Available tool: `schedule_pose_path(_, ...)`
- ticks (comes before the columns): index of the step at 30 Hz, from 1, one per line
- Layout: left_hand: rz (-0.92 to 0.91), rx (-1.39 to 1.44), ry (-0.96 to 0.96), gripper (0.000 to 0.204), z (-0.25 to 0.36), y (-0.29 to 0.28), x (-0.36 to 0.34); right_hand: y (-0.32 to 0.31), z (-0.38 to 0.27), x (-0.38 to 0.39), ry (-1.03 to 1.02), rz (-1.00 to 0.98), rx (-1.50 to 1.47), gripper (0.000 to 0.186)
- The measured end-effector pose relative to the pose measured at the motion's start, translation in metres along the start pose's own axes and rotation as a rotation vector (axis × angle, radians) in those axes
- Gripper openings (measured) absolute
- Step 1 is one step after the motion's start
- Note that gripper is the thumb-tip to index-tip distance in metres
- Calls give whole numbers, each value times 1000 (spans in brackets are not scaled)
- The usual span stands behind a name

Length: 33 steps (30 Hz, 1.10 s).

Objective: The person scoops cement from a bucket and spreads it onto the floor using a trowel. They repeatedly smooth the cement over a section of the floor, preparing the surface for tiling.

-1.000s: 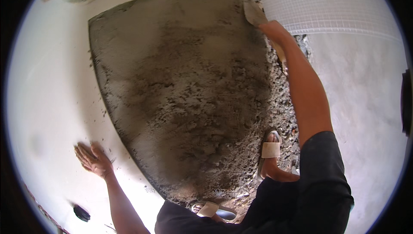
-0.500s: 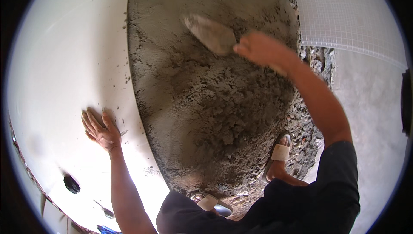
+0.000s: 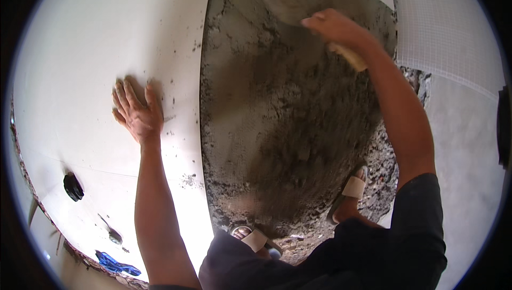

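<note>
My right hand (image 3: 338, 31) is closed around the wooden handle (image 3: 350, 58) of a trowel. The trowel's pointed blade (image 3: 280, 3), blurred by motion, lies over the far part of a bed of wet grey mortar (image 3: 240, 108). Toward the far end the mortar looks smoother; nearer my feet it is rough and crumbly. My left hand (image 3: 137, 111) rests flat with fingers spread on a large white slab (image 3: 101, 50), left of the mortar bed. Grey smears mark its fingers, and specks of mortar dot the slab near its edge.
On the slab's near left sit a black round object (image 3: 73, 186), a small spoon-like tool (image 3: 113, 235) and a blue cloth-like item (image 3: 116, 263). My sandalled feet (image 3: 349, 196) stand at the near edge. Broken rubble (image 3: 381, 154) and a gridded pale panel (image 3: 445, 26) lie to the right.
My right hand and trowel have moved farther away across the mortar. My left hand now appears higher in the picture, still flat on the slab. The view has shifted, so the slab shows farther right.
</note>
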<state>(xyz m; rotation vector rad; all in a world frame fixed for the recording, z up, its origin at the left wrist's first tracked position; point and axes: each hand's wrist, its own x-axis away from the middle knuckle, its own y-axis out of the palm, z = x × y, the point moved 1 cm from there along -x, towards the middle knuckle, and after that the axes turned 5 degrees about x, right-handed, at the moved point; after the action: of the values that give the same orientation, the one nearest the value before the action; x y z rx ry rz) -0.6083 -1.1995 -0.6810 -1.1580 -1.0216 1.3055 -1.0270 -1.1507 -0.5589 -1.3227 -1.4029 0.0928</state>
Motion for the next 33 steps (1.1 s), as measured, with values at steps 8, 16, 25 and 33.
schedule_pose_path(8, 30, -49, 21, 72, -4, 6, -3, 120, 26, 121, -140, 2, 486, 35)
schedule_pose_path(16, -99, -78, 226, 66, -35, -15, 61, 58, 155, 159, 272, 243, 510, 37)
schedule_pose_path(25, -480, 191, 272, 57, -78, -87, 160, -43, 272, 240, 282, 482, 360, 46)
schedule_pose_path(33, -912, -175, -238, 59, -140, -210, 361, -96, 356, 74, 148, 299, -92, 50)
